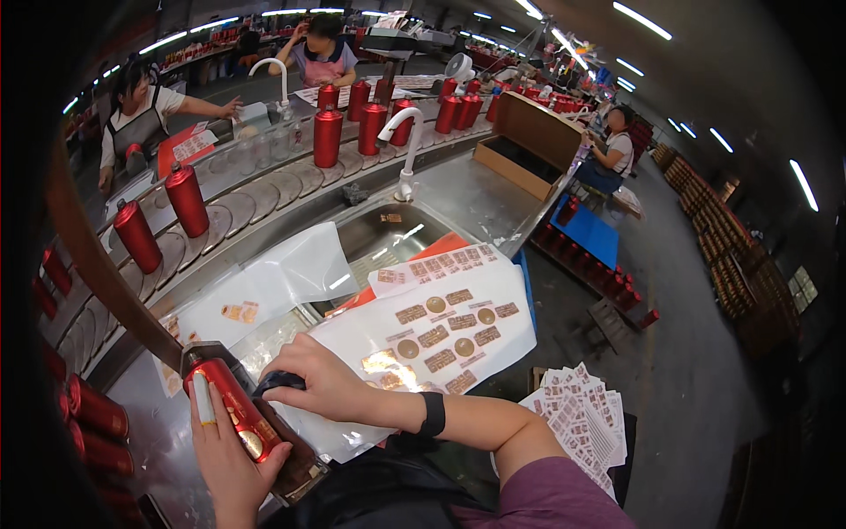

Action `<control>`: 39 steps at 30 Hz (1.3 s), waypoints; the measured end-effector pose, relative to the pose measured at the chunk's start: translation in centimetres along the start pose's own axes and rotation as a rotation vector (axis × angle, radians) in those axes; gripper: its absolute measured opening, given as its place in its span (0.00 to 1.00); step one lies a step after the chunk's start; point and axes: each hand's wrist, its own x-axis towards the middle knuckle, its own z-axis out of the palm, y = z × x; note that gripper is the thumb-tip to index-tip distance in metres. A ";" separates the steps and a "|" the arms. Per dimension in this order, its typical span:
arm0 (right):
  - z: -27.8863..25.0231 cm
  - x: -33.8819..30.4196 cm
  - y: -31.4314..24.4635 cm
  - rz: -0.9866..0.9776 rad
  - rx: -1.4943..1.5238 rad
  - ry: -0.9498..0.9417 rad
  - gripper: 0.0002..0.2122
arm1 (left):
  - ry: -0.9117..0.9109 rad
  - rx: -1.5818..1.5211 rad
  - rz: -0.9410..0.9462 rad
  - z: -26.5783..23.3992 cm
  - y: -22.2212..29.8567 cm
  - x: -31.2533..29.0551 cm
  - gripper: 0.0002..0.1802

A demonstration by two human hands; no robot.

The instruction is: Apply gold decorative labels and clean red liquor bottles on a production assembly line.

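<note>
A red bottle (pixel 231 388) with gold decoration lies tilted in a dark box-like holder (pixel 304 474) at the lower left. My left hand (pixel 227 458) grips it from the near side, fingers along the bottle and thumb near its lower end. One finger has a white wrap. My right hand (pixel 317 379) is closed around a dark, soft-looking pad (pixel 280 381) just right of the bottle. Whether the pad touches the bottle is unclear. Beside my right hand, a white sheet of gold and brown decals (pixel 480 366) covers part of the metal counter.
A metal sink (pixel 397 231) with a white tap (pixel 405 167) lies beyond the sheets. Red bottles (pixel 327 139) stand on a curved conveyor (pixel 273 189) behind it. Decal sheets (pixel 582 423) are piled at right. An open cardboard box (pixel 515 167) sits on the counter. Several people work nearby.
</note>
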 end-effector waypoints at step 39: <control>6.5 5.8 -4.3 -0.609 -0.304 -0.262 0.16 | 0.044 -0.776 0.039 6.0 -9.7 -4.5 0.77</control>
